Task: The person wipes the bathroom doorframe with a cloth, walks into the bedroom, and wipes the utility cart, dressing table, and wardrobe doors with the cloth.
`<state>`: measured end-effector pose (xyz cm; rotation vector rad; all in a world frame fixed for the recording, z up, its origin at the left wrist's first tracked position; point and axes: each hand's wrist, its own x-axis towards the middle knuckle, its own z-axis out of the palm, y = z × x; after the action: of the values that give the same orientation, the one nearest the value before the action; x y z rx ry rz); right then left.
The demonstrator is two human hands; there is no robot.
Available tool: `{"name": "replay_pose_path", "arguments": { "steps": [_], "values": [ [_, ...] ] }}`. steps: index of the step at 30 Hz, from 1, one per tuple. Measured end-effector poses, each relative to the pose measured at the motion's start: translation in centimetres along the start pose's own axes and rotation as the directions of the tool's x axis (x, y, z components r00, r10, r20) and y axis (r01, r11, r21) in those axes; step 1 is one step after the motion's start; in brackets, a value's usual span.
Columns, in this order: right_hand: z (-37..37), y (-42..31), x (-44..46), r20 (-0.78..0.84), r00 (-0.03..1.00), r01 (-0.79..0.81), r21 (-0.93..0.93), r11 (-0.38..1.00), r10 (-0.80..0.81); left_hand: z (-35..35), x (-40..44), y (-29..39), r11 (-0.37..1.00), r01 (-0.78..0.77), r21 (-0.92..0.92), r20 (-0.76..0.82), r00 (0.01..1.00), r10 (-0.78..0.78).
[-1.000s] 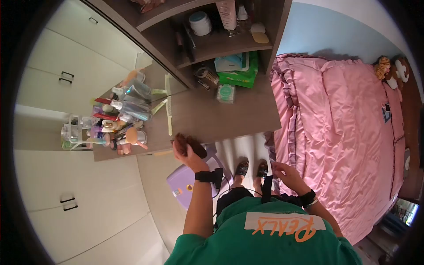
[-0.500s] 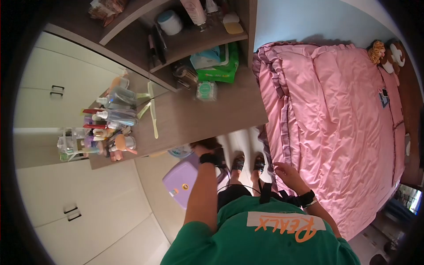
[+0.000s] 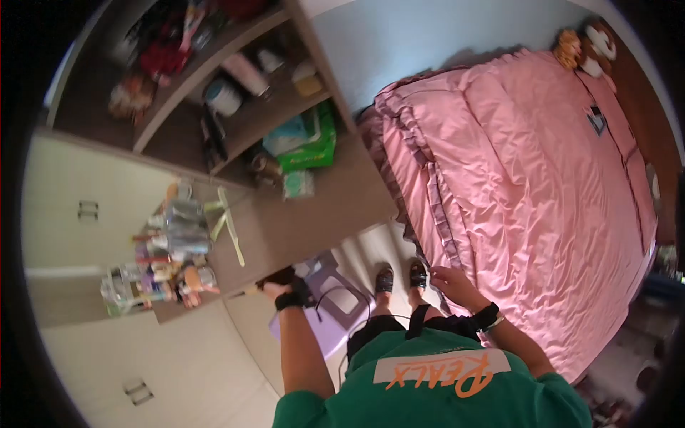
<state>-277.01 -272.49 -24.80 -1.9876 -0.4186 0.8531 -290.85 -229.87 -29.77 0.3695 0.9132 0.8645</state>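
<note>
Near the front edge of the brown desk, my left hand has its fingers closed round a dark brown bundle. The fingers are blurred and the bundle is only partly visible. A lilac plastic stool stands below and beside this hand. My right hand hangs beside the pink bed, fingers loosely bent and apart, holding nothing.
Bottles and cosmetics crowd the left of the desk by the mirror. A pale green hanger-like item lies nearby. Shelves hold a green pack and jars. A small clear box with a green label sits on the desk.
The view has turned, so the desk and bed appear shifted and tilted. My left hand has moved down past the desk edge with the brown bundle. My right hand has barely moved.
</note>
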Motion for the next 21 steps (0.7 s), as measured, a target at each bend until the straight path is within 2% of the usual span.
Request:
{"name": "replay_pose_path", "arguments": {
  "steps": [1,2,3,4,5,6,7,9,10,11,12,13,14,16,17,18,19,20,21],
  "values": [
    [0.2,-0.8,0.3,-0.001,1.000,0.006,-0.025,1.000,-0.006,-3.5,3.8,1.6,0.997,0.065,0.052,-0.041,0.997,-0.063],
    [0.7,-1.2,0.7,0.001,1.000,0.024,-0.043,0.999,-0.024,-4.1,4.6,1.6,0.998,0.061,0.029,-0.063,0.996,-0.059],
    [1.1,-1.5,1.2,0.004,0.999,0.042,-0.064,0.997,-0.042,-2.6,4.4,1.1,0.930,-0.081,0.359,0.110,0.993,0.044],
    [1.5,-1.9,1.9,0.006,0.998,0.061,-0.089,0.994,-0.061,-1.6,3.6,-0.6,0.748,-0.269,0.607,0.310,0.946,0.088],
    [2.0,-2.0,2.5,0.033,0.996,0.081,-0.054,0.995,-0.080,-0.5,1.4,-2.8,0.484,-0.468,0.739,0.503,0.862,0.066],
    [2.3,-2.5,2.9,0.006,0.995,0.101,-0.056,0.993,-0.101,0.4,-1.3,-5.2,0.181,-0.649,0.739,0.662,0.750,-0.018],
    [2.4,-3.1,3.3,-0.017,0.992,0.121,-0.064,0.991,-0.122,2.2,-3.1,-7.8,0.325,-0.603,0.728,0.668,0.730,-0.142],
    [3.1,-2.6,4.0,-0.099,0.978,0.175,-0.103,0.979,-0.186,5.9,-6.8,-13.0,0.554,-0.400,0.730,0.650,0.657,-0.383],
    [3.1,-2.8,3.9,-0.125,0.984,0.125,-0.007,0.992,-0.125,6.3,-6.4,-15.4,0.692,-0.091,0.716,0.565,0.658,-0.498],
    [2.9,-3.1,3.9,-0.144,0.987,0.077,0.089,0.993,-0.064,6.7,-6.0,-17.8,0.740,0.232,0.631,0.469,0.646,-0.602],
    [2.8,-3.4,4.0,-0.160,0.987,0.033,0.187,0.982,-0.003,8.3,-6.5,-18.7,0.571,0.761,0.309,0.268,0.507,-0.820],
    [3.0,-2.7,4.1,-0.212,0.977,0.057,0.256,0.965,-0.001,9.2,-7.5,-19.2,0.571,0.732,0.371,0.173,0.550,-0.817],
    [2.6,-3.8,3.5,-0.207,0.972,-0.010,0.444,0.896,0.113,10.2,-9.2,-18.8,0.555,0.662,0.504,0.217,0.525,-0.823],
    [1.5,-6.7,2.3,-0.135,0.940,-0.098,0.771,0.629,0.312,12.1,-12.3,-17.4,0.504,0.455,0.734,0.294,0.455,-0.840],
    [1.6,-5.7,2.4,-0.055,0.972,-0.054,0.894,0.444,0.228,12.7,-13.5,-17.3,0.516,0.161,0.841,0.397,0.466,-0.791],
    [2.1,-5.0,2.7,-0.079,0.977,0.007,0.940,0.342,0.198,12.9,-14.8,-17.7,0.489,-0.150,0.859,0.501,0.439,-0.746],
    [3.1,-4.2,3.1,-0.110,0.979,0.072,0.974,0.215,0.173,11.8,-16.1,-18.0,0.585,-0.515,0.627,0.736,0.146,-0.661],
    [3.4,-3.5,3.6,-0.135,0.980,0.121,0.987,0.100,0.145,13.1,-17.1,-16.8,0.507,-0.757,0.412,0.807,0.045,-0.589],
    [3.1,-2.5,4.0,-0.119,0.985,0.120,0.993,0.000,0.126,14.6,-17.4,-15.3,0.506,-0.743,0.438,0.763,0.011,-0.646]
  ]
}}
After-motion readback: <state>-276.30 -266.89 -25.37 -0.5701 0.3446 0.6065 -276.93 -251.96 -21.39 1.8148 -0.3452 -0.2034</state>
